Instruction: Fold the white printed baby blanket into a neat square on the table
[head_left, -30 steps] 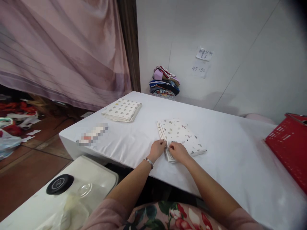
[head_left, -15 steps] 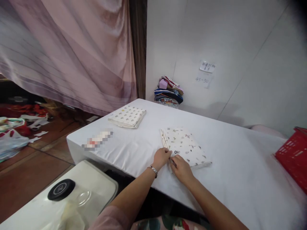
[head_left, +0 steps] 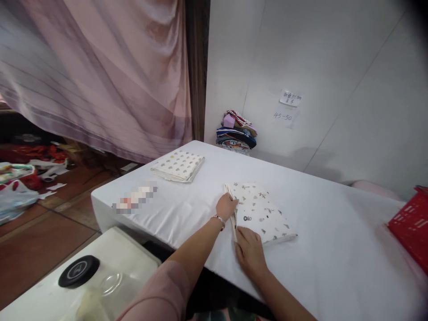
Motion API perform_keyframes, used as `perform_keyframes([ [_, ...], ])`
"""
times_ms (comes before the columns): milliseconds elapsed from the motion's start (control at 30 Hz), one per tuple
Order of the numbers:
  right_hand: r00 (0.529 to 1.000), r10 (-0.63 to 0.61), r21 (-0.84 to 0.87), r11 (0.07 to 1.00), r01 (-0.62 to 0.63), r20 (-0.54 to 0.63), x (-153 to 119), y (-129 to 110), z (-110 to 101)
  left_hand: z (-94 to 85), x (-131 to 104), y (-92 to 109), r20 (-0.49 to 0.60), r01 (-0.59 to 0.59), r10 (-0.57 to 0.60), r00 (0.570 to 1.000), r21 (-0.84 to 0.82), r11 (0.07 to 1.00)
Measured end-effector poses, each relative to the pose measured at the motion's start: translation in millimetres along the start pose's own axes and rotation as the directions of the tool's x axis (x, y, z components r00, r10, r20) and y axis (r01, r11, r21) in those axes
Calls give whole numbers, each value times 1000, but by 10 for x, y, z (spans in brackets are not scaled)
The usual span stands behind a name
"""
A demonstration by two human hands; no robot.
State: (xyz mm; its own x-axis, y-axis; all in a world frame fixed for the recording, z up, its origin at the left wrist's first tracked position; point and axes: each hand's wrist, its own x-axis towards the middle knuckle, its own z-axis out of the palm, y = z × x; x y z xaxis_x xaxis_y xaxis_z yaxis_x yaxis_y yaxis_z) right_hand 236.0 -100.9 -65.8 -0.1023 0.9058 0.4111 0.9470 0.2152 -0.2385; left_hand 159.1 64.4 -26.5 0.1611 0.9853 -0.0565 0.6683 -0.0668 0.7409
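A folded white cloth with small grey and brown prints point(head_left: 261, 211) lies on the white-covered table. My left hand point(head_left: 226, 206), with a bracelet at its wrist, pinches the cloth's left folded edge near the far end. Lower on that same edge, my right hand point(head_left: 249, 249) grips the near corner with its fingers closed. Farther back on the left rests another folded white cloth with grey heart-like prints point(head_left: 180, 166), touched by neither hand.
A pixelated item point(head_left: 133, 198) lies at the table's left. Folded textiles point(head_left: 236, 133) are stacked beyond the back edge. A red basket point(head_left: 410, 227) is at the right. A white surface with a black round object point(head_left: 79, 271) stands at the lower left.
My left hand has moved up along the cloth's folded edge, while my right hand has shifted slightly down. The hands are now apart, with the edge stretched between them.
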Motion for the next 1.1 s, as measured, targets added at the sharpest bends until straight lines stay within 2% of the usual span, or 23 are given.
perform_keyframes([
  [133, 999, -42, -56, 998, 41, -13, -25, -14, 27, 11, 72, 37, -100, 11, -11, 995, -9, 1000],
  [200, 999, -46, -81, 996, 45, -7, -30, -19, 49, 14, 105, 43, -116, 9, -10, 993, -8, 1000],
  [567, 996, -50, -74, 996, 55, 69, -32, -25, 38, 38, 248, 32, -10, 39, -39, 999, -13, 999],
  [767, 994, -60, -73, 995, 67, 95, -31, -16, 18, -10, 293, -32, -61, 51, -53, 997, -35, 998],
  [900, 993, -68, -79, 994, 75, 93, -30, -19, 14, -13, 270, -108, -52, 72, -73, 996, -21, 997],
  [1100, 994, -71, -79, 994, 77, 85, -30, -19, 29, -6, 299, -23, -9, 51, -51, 999, 0, 999],
])
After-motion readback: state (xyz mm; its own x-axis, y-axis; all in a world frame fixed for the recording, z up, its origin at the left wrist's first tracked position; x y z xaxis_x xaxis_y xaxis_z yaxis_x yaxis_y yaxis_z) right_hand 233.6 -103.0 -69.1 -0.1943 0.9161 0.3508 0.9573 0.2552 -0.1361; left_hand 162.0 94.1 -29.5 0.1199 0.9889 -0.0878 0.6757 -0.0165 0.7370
